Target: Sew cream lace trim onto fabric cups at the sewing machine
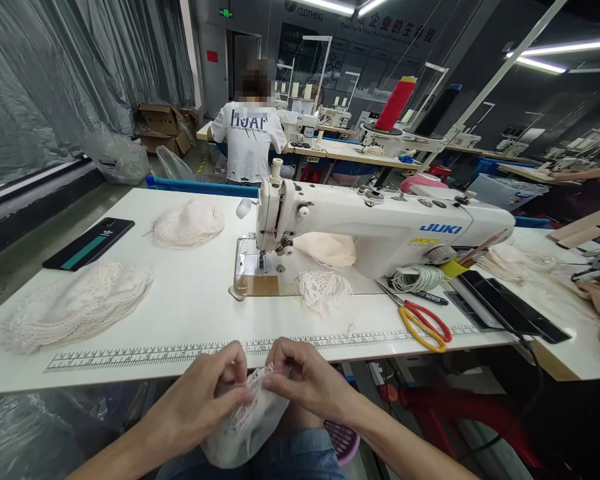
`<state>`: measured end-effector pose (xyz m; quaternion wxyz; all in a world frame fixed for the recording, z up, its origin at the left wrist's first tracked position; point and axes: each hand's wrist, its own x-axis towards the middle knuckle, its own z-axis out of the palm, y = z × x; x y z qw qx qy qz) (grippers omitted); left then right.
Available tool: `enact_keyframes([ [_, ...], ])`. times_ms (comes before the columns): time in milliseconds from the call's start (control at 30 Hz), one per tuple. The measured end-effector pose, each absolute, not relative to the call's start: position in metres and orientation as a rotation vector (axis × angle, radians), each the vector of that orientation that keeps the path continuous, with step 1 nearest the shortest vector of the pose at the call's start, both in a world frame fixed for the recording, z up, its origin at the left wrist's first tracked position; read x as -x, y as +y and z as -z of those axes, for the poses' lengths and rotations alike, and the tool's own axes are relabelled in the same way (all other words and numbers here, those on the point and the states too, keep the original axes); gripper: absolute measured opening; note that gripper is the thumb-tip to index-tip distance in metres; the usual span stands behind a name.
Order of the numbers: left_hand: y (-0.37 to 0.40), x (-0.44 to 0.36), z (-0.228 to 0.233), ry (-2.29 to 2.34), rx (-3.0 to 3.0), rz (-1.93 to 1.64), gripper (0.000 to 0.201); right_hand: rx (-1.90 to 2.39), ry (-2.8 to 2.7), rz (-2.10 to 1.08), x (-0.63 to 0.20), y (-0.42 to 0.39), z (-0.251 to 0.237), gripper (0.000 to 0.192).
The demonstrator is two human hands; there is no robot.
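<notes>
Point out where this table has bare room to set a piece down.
Bare top lies between the lace stack, the phone and the sewing machine, above the printed ruler. Right of the needle is crowded: lace piece, scissors, cord coil.

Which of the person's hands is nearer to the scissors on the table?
Right. The right hand sits below and left of the scissors; the left hand is farther left. Both hands grip the lace piece.

Both forearms bare, no sleeves in view. Left hand (pixel 200 400) and right hand (pixel 307 383): no gloves, rings or watch visible. Blue denim on lap.
</notes>
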<state>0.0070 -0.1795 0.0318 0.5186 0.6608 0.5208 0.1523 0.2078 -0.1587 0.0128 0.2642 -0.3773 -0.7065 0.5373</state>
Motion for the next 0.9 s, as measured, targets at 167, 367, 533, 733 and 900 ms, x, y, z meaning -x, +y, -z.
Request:
enact_keyframes([
  [167, -0.153, -0.001, -0.041, 1.249, -1.662, -0.323, 0.025, 0.999, -1.915, -1.411, -0.205, -0.141, -0.023, 0.014],
  [367, -0.089, -0.001, -0.032, 1.235, -1.803, -0.297, 0.025, 1.11, -2.126, -1.052, -0.195, -0.084, -0.008, 0.005],
  [533, -0.044, -0.009, -0.018, 1.335, -1.846, -0.308, 0.022, 1.225, -2.205, -0.845, -0.194, -0.037, 0.008, 0.006],
  [733, -0.013, -0.02, -0.01, 1.414, -1.91, -0.23, 0.017, 1.405, -2.253, -0.504, -0.207, -0.019, 0.005, 0.01],
  [900, -0.002, -0.024, -0.011, 1.447, -1.975, -0.152, 0.015, 1.03, -2.476, -0.201, -0.208, -0.036, 0.003, 0.014],
])
